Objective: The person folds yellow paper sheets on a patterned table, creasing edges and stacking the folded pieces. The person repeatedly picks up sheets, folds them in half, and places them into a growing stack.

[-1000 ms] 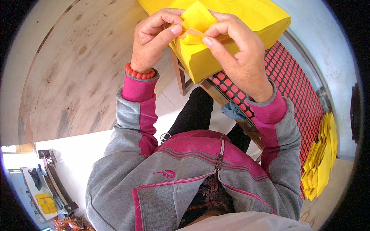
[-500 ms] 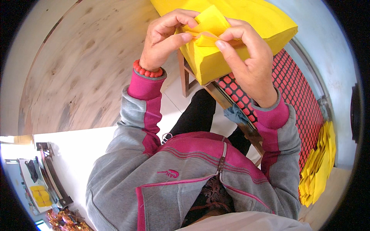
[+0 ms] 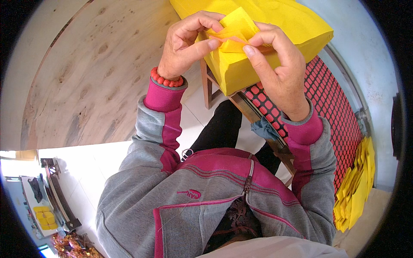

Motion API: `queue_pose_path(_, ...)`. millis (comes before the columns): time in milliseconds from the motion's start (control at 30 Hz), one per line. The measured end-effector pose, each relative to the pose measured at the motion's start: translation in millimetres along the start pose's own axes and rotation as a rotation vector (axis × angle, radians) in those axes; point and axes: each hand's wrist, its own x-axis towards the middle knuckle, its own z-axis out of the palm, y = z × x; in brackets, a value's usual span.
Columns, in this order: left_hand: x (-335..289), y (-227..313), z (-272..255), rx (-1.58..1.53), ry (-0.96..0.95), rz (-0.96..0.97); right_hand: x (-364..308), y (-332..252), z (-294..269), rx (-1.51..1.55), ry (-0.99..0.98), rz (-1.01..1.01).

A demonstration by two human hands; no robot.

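Observation:
Between my two hands is a piece of folded yellow paper, with a thin pinkish layer showing along its near edge. My left hand pinches its left side between thumb and bent fingers. On the right, the thumb and forefinger of my right hand grip the paper's edge. Behind and below the paper stands a large yellow block-like stack or bundle, its near face partly covered by my hands. A red bead bracelet circles my left wrist.
The bundle rests by a bench with a red-and-black patterned cover. A fanned pile of yellow folded pieces lies at its right end. A crumpled blue cloth sits on the bench edge. A wooden board spans the left.
Both hands keep their pinch on the yellow paper. Its near folds and pinkish edge have shifted slightly between the fingers; the whole view has moved only a little.

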Motion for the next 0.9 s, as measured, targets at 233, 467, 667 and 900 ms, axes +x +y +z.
queue_pose_path(233, -0.7, -0.1, 0.6, 0.023, 0.017, -0.009, -0.7, 0.4, 0.7, 0.011, 0.012, 0.002)
queue_pose_path(467, 0.9, 0.7, 0.9, 0.066, 0.012, 0.001, -0.2, 0.5, 0.9, 0.011, 0.016, 0.008)
queue_pose_path(667, 2.2, 1.9, 2.8, 0.12, 0.022, 0.029, -0.3, 1.5, 1.3, 0.002, 0.02, -0.008)
queue_pose_path(900, 3.7, 5.6, 5.5, 0.182, 0.047, 0.042, 0.5, 2.8, 1.5, 0.009, 0.022, -0.021)
